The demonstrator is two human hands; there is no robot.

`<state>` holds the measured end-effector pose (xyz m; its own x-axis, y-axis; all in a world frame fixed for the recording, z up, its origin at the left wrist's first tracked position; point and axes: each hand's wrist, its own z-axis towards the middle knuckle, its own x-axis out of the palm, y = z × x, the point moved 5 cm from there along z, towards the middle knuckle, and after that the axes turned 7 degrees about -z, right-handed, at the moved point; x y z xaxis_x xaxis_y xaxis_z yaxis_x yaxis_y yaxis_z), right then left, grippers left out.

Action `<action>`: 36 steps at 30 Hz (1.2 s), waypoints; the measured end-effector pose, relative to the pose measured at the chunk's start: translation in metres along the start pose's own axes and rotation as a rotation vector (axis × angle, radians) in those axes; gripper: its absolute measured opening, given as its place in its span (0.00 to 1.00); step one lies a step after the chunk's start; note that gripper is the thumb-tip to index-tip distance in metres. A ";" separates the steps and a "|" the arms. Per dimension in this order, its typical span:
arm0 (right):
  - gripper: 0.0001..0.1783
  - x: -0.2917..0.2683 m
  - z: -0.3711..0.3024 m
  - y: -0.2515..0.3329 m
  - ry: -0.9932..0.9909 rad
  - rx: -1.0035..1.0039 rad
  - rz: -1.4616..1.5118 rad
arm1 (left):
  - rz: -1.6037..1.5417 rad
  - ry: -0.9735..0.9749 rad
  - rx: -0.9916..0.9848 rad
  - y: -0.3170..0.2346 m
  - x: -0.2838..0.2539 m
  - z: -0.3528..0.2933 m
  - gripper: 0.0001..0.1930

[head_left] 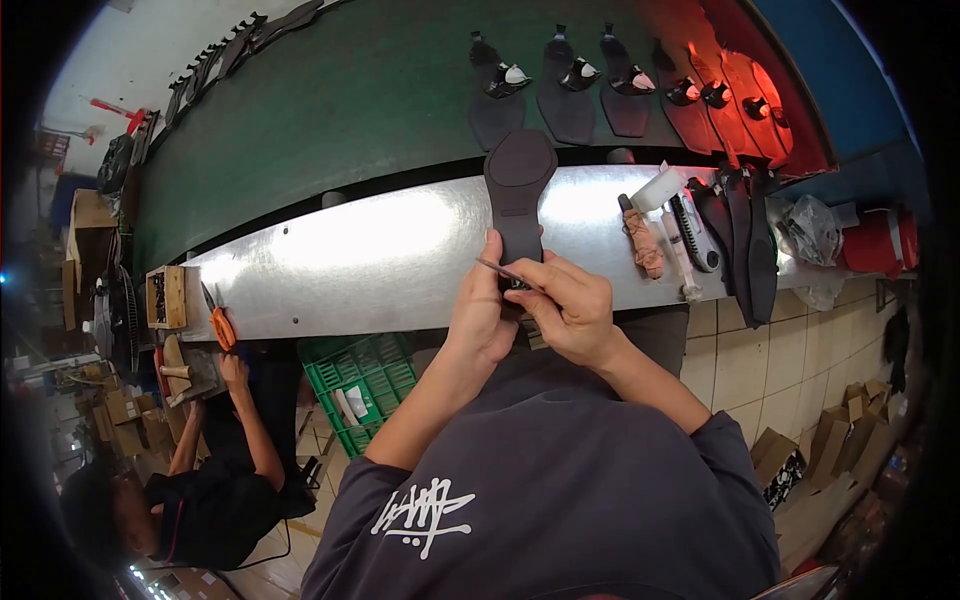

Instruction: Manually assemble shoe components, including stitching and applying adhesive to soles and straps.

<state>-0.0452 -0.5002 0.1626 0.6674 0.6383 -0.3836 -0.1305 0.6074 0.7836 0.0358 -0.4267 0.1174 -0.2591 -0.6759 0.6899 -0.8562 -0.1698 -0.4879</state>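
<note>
A dark sandal sole [520,165] points away from me, its underside with an oval pad facing up. My left hand [478,310] is closed around its near end, thumb along the edge. My right hand [568,305] is pinched at the same end, holding a thin dark stick-like tool [492,266] that slants across the sole. The tool's kind is not clear. Fingers partly hide the sole's near end and a small dark shiny part there.
A metal ledge [390,240] borders a green conveyor belt [330,120] carrying several sandals [570,100]. On the right lie a cloth-wrapped tool [643,243], a utility knife [697,235] and dark soles [750,240]. Orange-handled scissors [221,327], a co-worker [220,490] and a green crate [355,385] are left.
</note>
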 end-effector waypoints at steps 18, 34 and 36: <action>0.25 -0.027 -0.019 -0.031 0.114 0.668 0.562 | -0.098 0.225 -0.005 -0.012 -0.022 0.007 0.26; 0.27 0.001 -0.038 -0.020 0.290 0.916 1.009 | 0.018 0.198 0.234 -0.008 -0.022 -0.003 0.32; 0.26 0.001 -0.039 -0.020 0.270 0.928 0.974 | 0.031 0.193 0.239 -0.008 -0.022 -0.003 0.32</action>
<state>-0.0705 -0.4930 0.1269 0.4131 0.7566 0.5069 0.1452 -0.6042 0.7835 0.0469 -0.4080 0.1075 -0.3834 -0.5388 0.7502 -0.7228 -0.3306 -0.6068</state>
